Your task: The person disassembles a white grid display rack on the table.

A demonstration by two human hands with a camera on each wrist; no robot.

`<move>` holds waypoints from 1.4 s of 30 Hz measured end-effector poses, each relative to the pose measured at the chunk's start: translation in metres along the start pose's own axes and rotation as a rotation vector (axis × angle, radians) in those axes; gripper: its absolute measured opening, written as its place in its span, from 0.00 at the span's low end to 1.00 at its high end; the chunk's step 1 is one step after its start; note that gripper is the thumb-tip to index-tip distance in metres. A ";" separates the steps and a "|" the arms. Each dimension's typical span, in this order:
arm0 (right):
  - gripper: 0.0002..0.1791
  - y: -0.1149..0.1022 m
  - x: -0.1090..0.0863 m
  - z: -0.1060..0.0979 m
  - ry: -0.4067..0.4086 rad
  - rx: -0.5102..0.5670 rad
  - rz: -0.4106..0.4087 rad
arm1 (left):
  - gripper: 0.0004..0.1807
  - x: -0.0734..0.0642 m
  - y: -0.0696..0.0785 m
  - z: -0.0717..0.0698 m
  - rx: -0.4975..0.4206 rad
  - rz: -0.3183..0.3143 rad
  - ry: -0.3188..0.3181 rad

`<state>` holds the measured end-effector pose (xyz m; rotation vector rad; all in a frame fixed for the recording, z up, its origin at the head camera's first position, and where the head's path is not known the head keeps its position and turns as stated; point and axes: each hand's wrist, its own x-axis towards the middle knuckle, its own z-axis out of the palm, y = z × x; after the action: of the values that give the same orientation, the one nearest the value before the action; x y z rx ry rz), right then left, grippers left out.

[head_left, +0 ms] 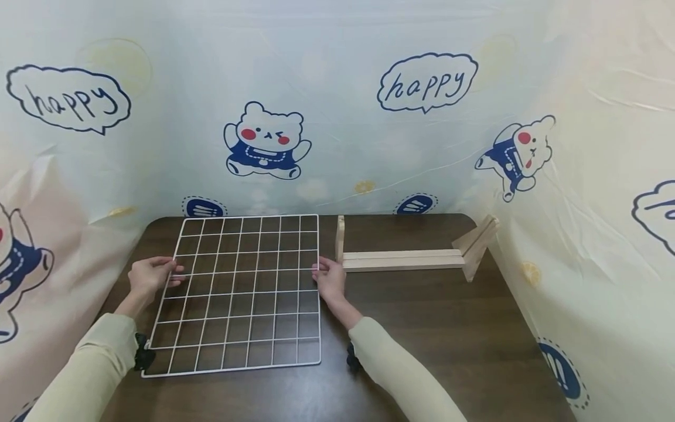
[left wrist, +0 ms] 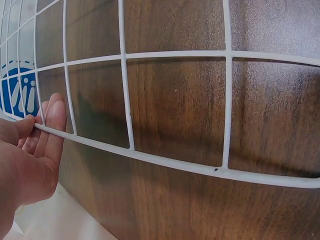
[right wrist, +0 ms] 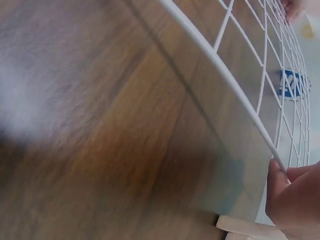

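A white wire grid panel is held over the dark wood-grain table, its shadow falling on the tabletop. My left hand pinches the panel's left edge, thumb on one side and fingers behind the wire. On the opposite edge, my right hand grips the wire between thumb and fingers. In the left wrist view the hand holds the panel's outer rod. The right wrist view has the right hand at the far end of the thick edge wire.
A wooden stand, with a long crossbar between two upright end pieces, lies at the table's back right, close to my right hand. A printed cloth hangs behind and beside the table.
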<state>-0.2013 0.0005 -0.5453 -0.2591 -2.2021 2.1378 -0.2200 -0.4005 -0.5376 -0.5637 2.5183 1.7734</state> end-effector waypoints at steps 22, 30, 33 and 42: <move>0.20 0.005 0.010 0.013 0.001 -0.458 -0.252 | 0.21 0.005 0.002 -0.001 0.077 0.033 0.064; 0.19 0.005 0.011 0.012 -0.010 -0.601 -0.293 | 0.21 0.008 -0.004 0.003 0.175 0.067 0.017; 0.19 0.005 0.011 0.011 -0.013 -0.646 -0.292 | 0.20 0.010 -0.006 0.005 0.241 0.092 0.014; 0.22 0.005 0.014 0.012 -0.020 -0.679 -0.186 | 0.19 0.008 -0.008 0.009 0.292 0.120 0.040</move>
<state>-0.2171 -0.0087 -0.5522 -0.0518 -2.7574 1.2481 -0.2265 -0.3970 -0.5496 -0.4459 2.8206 1.3950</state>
